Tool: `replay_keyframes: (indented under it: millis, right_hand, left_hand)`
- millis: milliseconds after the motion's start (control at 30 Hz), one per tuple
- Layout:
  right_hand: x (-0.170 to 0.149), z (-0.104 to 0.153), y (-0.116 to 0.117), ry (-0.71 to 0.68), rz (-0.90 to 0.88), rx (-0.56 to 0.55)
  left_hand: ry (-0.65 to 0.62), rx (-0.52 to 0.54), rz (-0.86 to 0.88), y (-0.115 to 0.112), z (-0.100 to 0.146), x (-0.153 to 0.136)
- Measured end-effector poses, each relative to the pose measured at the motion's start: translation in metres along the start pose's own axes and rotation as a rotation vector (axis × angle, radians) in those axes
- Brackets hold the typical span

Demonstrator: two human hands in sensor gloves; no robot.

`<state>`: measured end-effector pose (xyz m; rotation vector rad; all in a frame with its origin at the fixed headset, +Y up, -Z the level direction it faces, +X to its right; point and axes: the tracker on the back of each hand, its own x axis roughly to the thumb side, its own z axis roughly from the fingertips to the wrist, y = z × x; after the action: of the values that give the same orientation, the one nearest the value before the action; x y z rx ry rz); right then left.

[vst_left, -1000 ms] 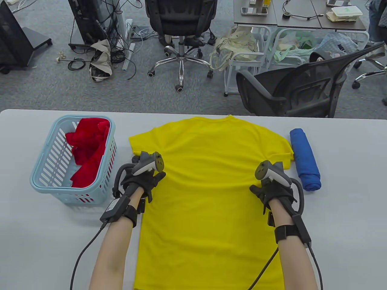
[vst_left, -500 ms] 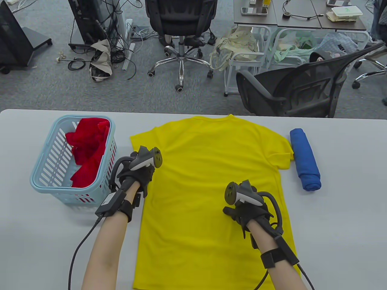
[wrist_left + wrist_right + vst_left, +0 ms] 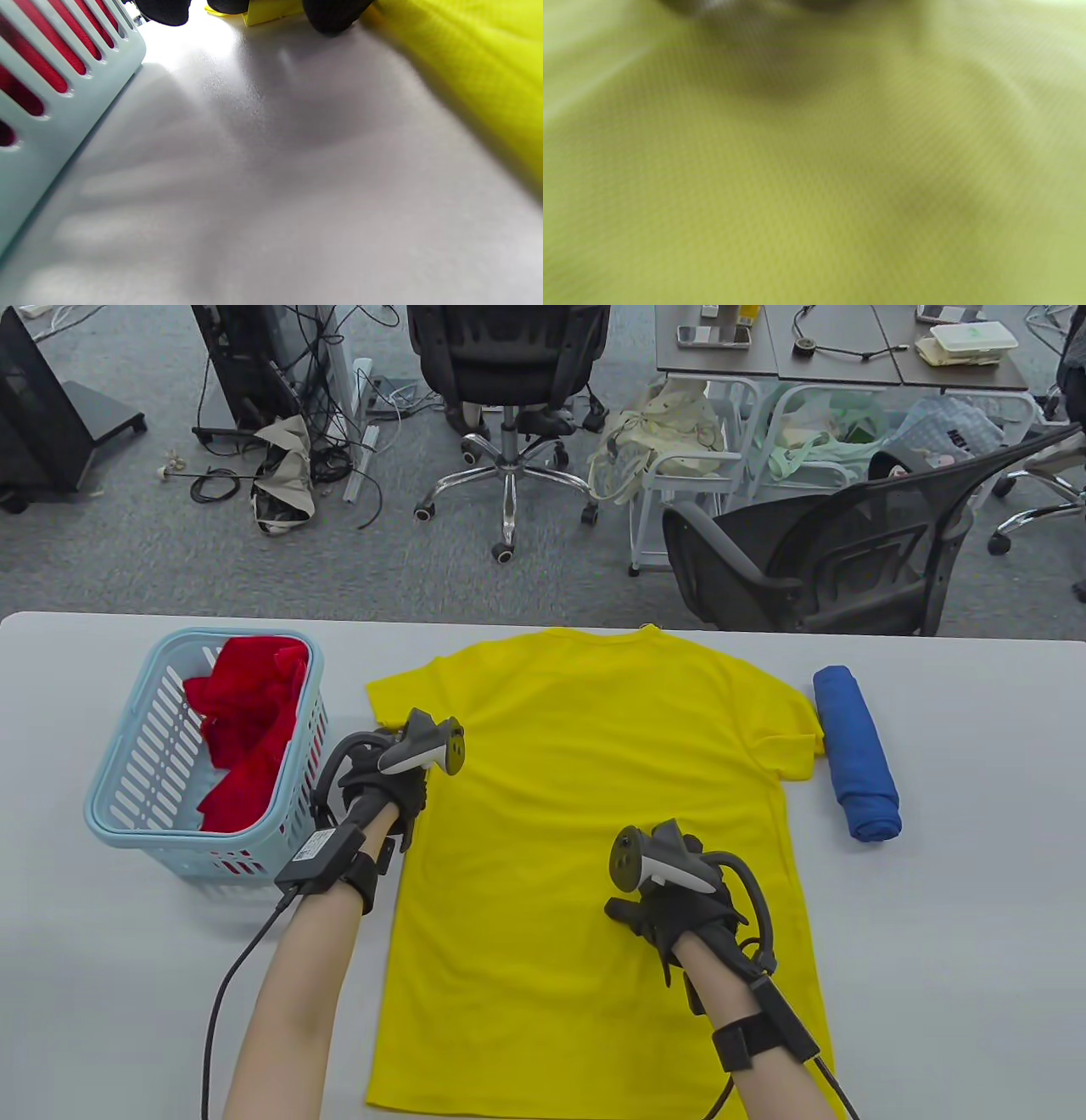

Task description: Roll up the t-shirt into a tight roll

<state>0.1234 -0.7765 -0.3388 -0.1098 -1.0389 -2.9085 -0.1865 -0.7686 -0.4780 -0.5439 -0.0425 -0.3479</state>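
The yellow t-shirt (image 3: 577,746) lies spread flat on the grey table (image 3: 976,899), collar toward the far edge. My left hand (image 3: 386,793) is at the shirt's left sleeve, by its lower hem. In the left wrist view black fingertips (image 3: 331,17) come down on either side of the sleeve hem (image 3: 265,12); whether they pinch it does not show. My right hand (image 3: 674,912) lies on the shirt's body, right of centre, fingers spread on the cloth. The right wrist view shows only blurred yellow fabric (image 3: 814,190).
A light blue basket (image 3: 127,814) holding a red garment (image 3: 250,721) stands left of the shirt, close to my left hand; its wall (image 3: 51,140) fills the left wrist view's left side. A rolled blue garment (image 3: 855,751) lies right of the right sleeve.
My right hand slid from the shirt's right side near the sleeve down and inward onto the body. My left hand shifted left, off the body to the left sleeve's hem.
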Motion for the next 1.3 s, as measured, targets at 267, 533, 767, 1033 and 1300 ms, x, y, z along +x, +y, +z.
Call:
replay_keyframes:
  millis: [267, 533, 767, 1033, 1300]
  right_hand:
    - [-0.033, -0.005, -0.007, 0.078, -0.062, 0.021]
    - [-0.009, 0.018, -0.004, 0.011, -0.035, -0.058]
    - [0.101, 0.072, -0.003, -0.302, 0.256, -0.177]
    - [0.179, 0.100, 0.029, -0.580, 0.399, -0.137]
    - [0.207, 0.105, 0.064, -0.695, 0.479, -0.095]
  left_hand:
    - [-0.028, 0.012, -0.002, 0.004, -0.002, 0.011]
    - [-0.028, 0.111, -0.007, 0.011, 0.001, 0.014]
    - [-0.006, 0.160, -0.146, 0.018, -0.002, 0.013]
    - [-0.022, 0.148, -0.123, 0.017, -0.004, 0.016]
    - [-0.029, 0.182, -0.103, 0.021, -0.004, 0.017]
